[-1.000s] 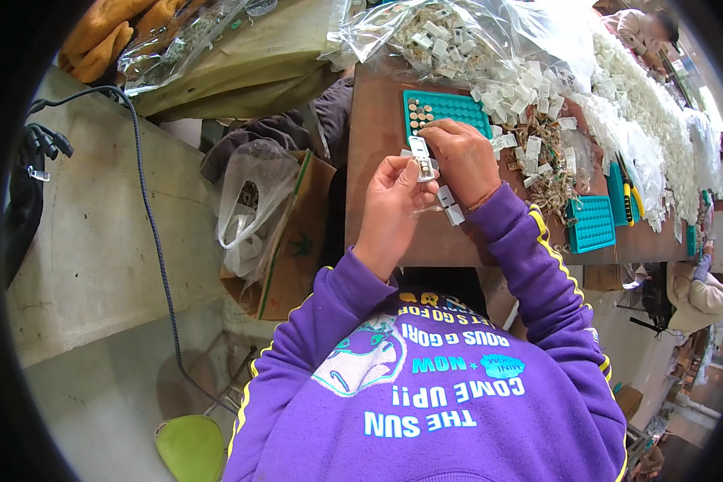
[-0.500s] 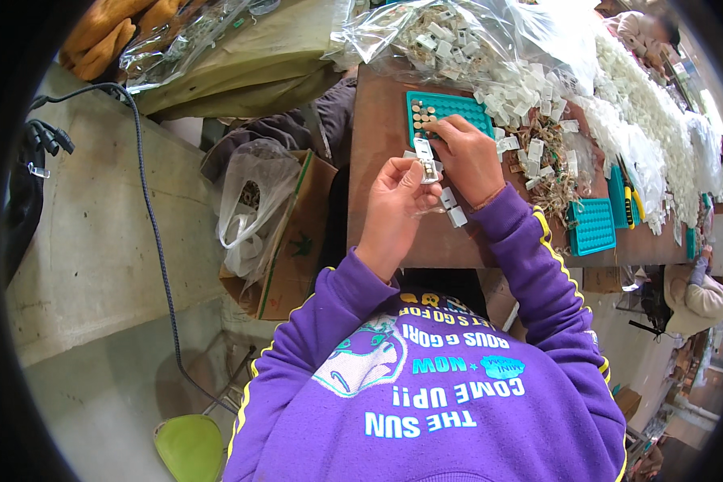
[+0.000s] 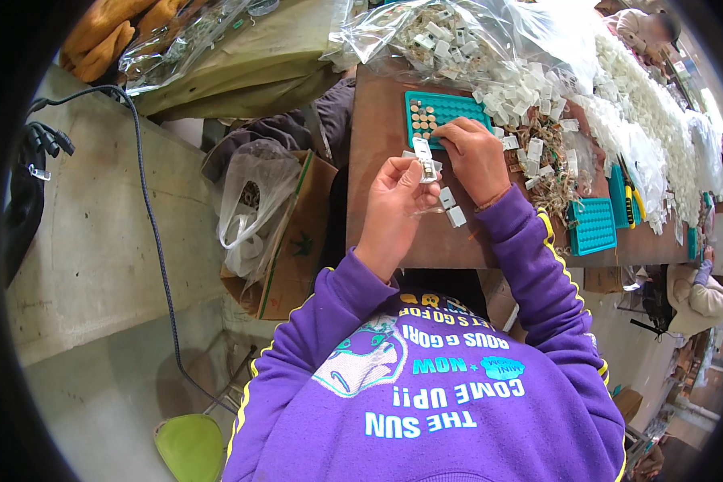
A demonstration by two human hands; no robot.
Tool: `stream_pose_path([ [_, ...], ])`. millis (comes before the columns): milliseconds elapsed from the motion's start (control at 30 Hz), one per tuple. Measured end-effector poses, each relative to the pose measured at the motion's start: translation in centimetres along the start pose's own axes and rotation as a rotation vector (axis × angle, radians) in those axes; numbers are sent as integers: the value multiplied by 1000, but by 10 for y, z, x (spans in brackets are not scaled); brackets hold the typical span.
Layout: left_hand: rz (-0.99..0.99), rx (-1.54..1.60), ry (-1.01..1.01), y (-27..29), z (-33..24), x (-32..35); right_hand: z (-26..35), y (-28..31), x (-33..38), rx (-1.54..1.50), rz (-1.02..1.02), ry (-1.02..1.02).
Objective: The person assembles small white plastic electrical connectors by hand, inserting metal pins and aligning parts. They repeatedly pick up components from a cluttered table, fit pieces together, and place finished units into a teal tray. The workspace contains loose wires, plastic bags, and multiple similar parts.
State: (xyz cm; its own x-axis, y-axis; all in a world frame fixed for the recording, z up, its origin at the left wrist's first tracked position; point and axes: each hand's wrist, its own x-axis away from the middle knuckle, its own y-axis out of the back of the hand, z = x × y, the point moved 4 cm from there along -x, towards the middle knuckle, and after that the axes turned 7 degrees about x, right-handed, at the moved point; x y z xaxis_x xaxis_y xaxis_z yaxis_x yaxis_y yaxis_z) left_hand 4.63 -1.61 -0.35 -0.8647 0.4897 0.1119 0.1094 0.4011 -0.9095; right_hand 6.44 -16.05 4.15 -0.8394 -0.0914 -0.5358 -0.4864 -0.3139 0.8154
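Note:
My left hand (image 3: 395, 193) pinches a small white plastic case (image 3: 423, 153) whose lid stands folded back; metal parts show inside it. Just to the right, my right hand (image 3: 477, 161) is over the near edge of a teal tray (image 3: 463, 111), its fingers curled together; whatever lies between the fingertips is too small or hidden to make out. Several round, flat, pale discs (image 3: 422, 120) sit in the left part of that tray. On the table below my hands lies another white plastic case (image 3: 452, 210), opened out.
A pile of white cases with tan wires (image 3: 542, 145) lies right of my hands. Beyond it stand a second teal tray (image 3: 593, 225) and yellow-black pliers (image 3: 631, 193). Clear plastic bags (image 3: 458, 40) fill the far side. A cardboard box (image 3: 293, 249) stands left of the table. Other people sit at right.
My right hand has drawn back a little from the discs, toward me and to the right, so more of them show. My left hand and its case have barely moved.

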Motion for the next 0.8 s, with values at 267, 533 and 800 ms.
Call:
stream_pose_path([
  [267, 17, 22, 2, 3, 1, -1, 14, 22, -8, -157, -32, -63],
  [533, 53, 44, -13, 5, 3, -4, 47, 58, 8, -371, 4, -52],
  [800, 57, 0, 9, 3, 4, -1, 51, 61, 18, -286, -84, -26],
])
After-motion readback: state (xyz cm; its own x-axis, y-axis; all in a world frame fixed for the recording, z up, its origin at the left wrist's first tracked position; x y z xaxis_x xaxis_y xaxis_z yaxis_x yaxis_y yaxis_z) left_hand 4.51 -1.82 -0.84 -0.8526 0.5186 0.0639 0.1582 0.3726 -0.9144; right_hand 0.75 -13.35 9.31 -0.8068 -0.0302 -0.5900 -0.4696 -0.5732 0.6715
